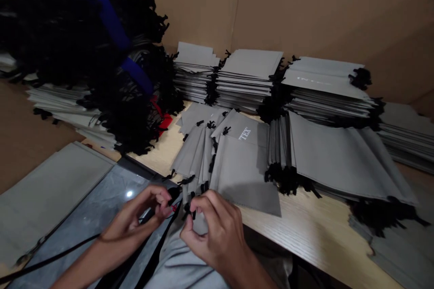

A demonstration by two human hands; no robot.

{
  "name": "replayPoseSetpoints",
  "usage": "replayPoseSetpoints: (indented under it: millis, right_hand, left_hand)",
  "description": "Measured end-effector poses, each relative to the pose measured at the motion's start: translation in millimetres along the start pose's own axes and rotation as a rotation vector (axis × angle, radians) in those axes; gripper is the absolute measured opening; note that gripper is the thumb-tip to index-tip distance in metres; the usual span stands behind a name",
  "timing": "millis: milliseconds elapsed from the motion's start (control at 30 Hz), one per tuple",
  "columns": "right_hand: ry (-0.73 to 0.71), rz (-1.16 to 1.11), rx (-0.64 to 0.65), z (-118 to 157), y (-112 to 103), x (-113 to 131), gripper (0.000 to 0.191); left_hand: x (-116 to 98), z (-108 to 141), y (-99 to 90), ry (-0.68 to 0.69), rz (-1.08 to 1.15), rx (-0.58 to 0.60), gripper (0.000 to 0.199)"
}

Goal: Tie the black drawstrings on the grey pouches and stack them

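Observation:
My left hand (135,214) pinches a black drawstring cord (174,194) between its fingertips, with a small red mark showing at the fingers. My right hand (213,232) pinches black cord ends (187,210) at the mouth of a grey fabric drawstring pouch (200,225). The two hands are close together, and the fingers hide part of the cords. More of the pouch drapes below them, over my lap (179,271). Long black cords (47,259) run from my left hand toward the lower left.
Stacks of grey drawstring pouches (249,76) stand on a light wooden table (305,221) against a cardboard wall (322,9). Loose pouches (237,176) lie near my hands. A black-corded pile (84,22) with a blue strap (105,9) rises left, beside a dark marbled board (95,198).

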State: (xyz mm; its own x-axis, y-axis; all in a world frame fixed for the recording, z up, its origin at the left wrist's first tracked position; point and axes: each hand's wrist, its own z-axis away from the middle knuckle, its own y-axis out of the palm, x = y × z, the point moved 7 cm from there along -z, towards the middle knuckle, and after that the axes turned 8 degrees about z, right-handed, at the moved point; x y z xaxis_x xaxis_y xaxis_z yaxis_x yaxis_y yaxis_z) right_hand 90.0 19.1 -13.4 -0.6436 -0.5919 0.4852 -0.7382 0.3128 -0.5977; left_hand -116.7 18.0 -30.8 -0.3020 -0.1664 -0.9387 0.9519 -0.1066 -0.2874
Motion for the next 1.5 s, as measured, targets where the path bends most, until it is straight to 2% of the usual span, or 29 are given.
replayPoseSetpoints:
  millis: [200,300,433,567,700,767,933,1100,1267,1367,1500]
  right_hand:
    - [-0.103,0.116,0.017,3.1,4.9,10.8,0.011]
    - [-0.133,0.122,0.079,6.9,8.3,14.0,0.013]
    - [-0.104,0.019,0.259,4.3,2.5,11.7,0.022]
    - [-0.045,-0.055,0.379,-21.6,-11.4,6.8,0.034]
    - [-0.137,-0.240,0.607,-50.7,5.8,9.0,0.059]
    - [-0.171,-0.288,0.649,-60.7,17.7,6.0,0.060]
    - [-0.269,-0.170,0.719,-62.9,42.2,1.0,0.035]
    - [-0.266,-0.205,0.678,-52.2,56.8,-2.1,0.028]
    - [-0.205,-0.277,0.658,-43.2,71.4,-11.4,0.025]
    - [-0.227,-0.273,0.649,-44.3,72.1,-9.2,0.023]
    - [-0.261,-0.237,0.668,-49.3,68.5,-3.3,0.022]
  left_hand:
    - [24.6,11.2,27.5,-0.085,0.229,0.113,0.033]
    - [23.6,11.3,36.3,-0.069,0.273,0.074,0.037]
    - [18.4,5.1,32.8,-0.026,0.212,-0.043,0.026]
    - [14.3,3.1,20.6,0.043,0.156,-0.131,0.024]
    - [4.1,7.5,8.3,0.216,-0.083,-0.194,0.020]
    - [1.2,8.2,5.9,0.282,-0.175,-0.192,0.018]
    - [-6.2,6.5,4.5,0.407,-0.245,-0.169,0.015]
    - [-9.4,10.7,4.0,0.478,-0.392,-0.136,0.027]
    - [-18.7,24.4,7.2,0.735,-0.683,-0.138,0.031]
    - [-22.3,22.4,2.9,0.714,-0.632,-0.150,0.029]
    - [-21.6,11.5,-6.3,0.551,-0.457,-0.159,0.024]
